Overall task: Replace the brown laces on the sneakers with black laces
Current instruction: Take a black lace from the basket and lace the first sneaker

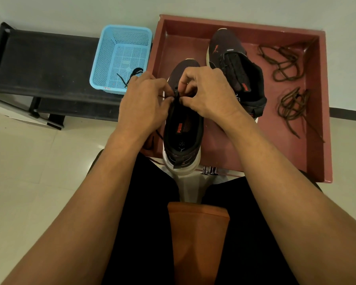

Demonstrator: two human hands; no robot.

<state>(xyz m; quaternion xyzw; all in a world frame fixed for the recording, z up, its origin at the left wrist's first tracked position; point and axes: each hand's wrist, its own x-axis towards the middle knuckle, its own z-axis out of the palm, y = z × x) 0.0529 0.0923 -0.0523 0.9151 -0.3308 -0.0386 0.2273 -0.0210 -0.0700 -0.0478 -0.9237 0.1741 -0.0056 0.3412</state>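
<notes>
A dark sneaker (183, 128) with a white sole stands at the near edge of the red tray (317, 99), heel toward me. My left hand (144, 103) and my right hand (206, 93) meet over its tongue, both pinching a black lace (176, 95) at the eyelets. A second dark sneaker (234, 64) lies further back in the tray, with no lace visible in it. Two brown laces lie loose at the tray's right side, one tangle at the back (284, 62) and one nearer (294, 105). Another black lace (132, 75) rests in the blue basket (119, 48).
A black low bench (41, 64) stands to the left, with the blue basket on its right end. The floor is pale tile (39, 171). My legs in black shorts fill the lower part of the view. A loose black lace end (150, 140) hangs left of the near sneaker.
</notes>
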